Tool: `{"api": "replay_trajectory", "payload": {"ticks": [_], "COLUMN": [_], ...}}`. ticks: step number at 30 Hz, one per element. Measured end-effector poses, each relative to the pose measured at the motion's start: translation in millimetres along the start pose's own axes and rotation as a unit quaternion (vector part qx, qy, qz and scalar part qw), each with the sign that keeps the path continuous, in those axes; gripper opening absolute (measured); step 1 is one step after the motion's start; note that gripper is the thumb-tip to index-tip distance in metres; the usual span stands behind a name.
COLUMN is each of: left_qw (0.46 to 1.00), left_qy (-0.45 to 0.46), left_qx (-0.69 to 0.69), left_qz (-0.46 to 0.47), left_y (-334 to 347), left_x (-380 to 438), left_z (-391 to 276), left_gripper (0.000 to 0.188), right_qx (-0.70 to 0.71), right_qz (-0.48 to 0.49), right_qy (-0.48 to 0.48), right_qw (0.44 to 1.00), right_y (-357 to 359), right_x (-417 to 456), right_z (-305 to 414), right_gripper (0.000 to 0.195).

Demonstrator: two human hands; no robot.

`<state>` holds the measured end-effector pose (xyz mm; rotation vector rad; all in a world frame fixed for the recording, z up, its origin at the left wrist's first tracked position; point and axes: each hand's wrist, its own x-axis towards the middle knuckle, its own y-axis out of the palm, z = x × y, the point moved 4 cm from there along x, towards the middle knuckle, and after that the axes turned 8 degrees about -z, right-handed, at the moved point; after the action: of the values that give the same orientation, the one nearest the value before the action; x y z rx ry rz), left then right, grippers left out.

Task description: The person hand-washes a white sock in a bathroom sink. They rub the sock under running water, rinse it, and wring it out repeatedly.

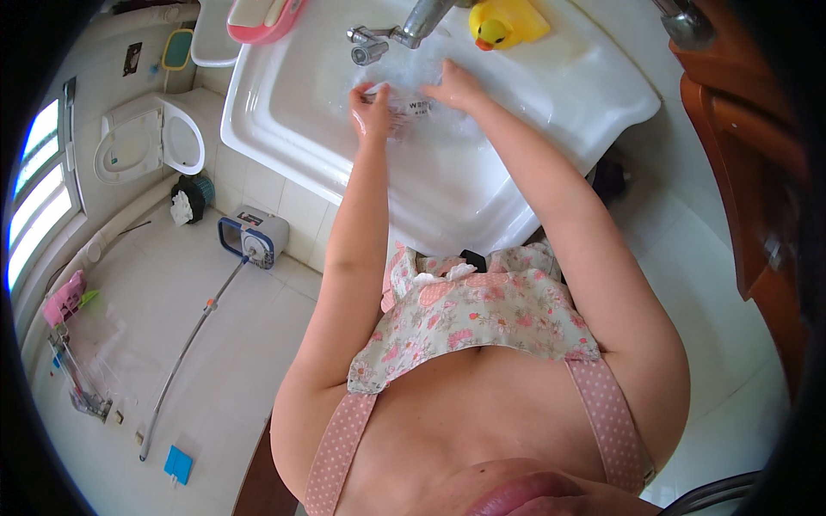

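Beneath the chrome faucet (pixel 369 53), a pale wet cloth (pixel 408 116) with dark print lies in the white washbasin (pixel 445 180). My left hand (pixel 370 116) pinches the cloth's left edge between thumb and fingers. At its other side is my right hand (pixel 457 89), thumb and fingers spread, with nothing visible between them. Whether its thumb touches the cloth, I cannot tell. Whitish suds and water surround the cloth. A yellow rubber duck (pixel 506 24) sits on the basin's back right, beyond my right hand.
A pink soap dish (pixel 264 22) stands on the basin's back left corner. Down on the left are a toilet (pixel 132 145), a small bin (pixel 192 200), a mop bucket (pixel 255 235) and a mop handle (pixel 187 351). Brown wooden furniture (pixel 716 187) borders the right side.
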<state>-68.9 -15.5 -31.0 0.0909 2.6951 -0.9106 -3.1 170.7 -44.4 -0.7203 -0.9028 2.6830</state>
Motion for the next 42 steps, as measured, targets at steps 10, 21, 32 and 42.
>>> {"api": "replay_trajectory", "payload": {"ticks": [10, 21, 32, 42], "left_qw": [0.973, 0.972, 0.922, 0.964], "left_qy": [-0.099, -0.17, -0.205, -0.078], "left_qx": [-0.173, -0.134, -0.29, -0.245], "left_qz": [0.117, 0.095, 0.154, 0.063], "left_y": [-4.6, 37.5, 31.2, 5.3], "left_x": [-5.6, -15.0, -67.9, -56.4], "left_z": [-29.2, -13.5, -37.6, -36.6], "left_gripper": [0.058, 0.053, 0.034, 0.03], "right_qx": [0.064, 0.081, 0.014, 0.077], "right_qz": [-0.094, -0.107, -0.176, -0.139], "right_qy": [0.124, -0.057, 0.051, 0.161], "right_qw": [0.986, 0.989, 0.983, 0.974], "right_y": [-7.4, 10.4, -15.6, 0.9], "right_x": [-22.8, -29.4, -65.4, -5.5], "right_z": [-16.0, 27.7, 71.7, 13.3], "right_gripper": [0.045, 0.024, 0.032, 0.044]}}
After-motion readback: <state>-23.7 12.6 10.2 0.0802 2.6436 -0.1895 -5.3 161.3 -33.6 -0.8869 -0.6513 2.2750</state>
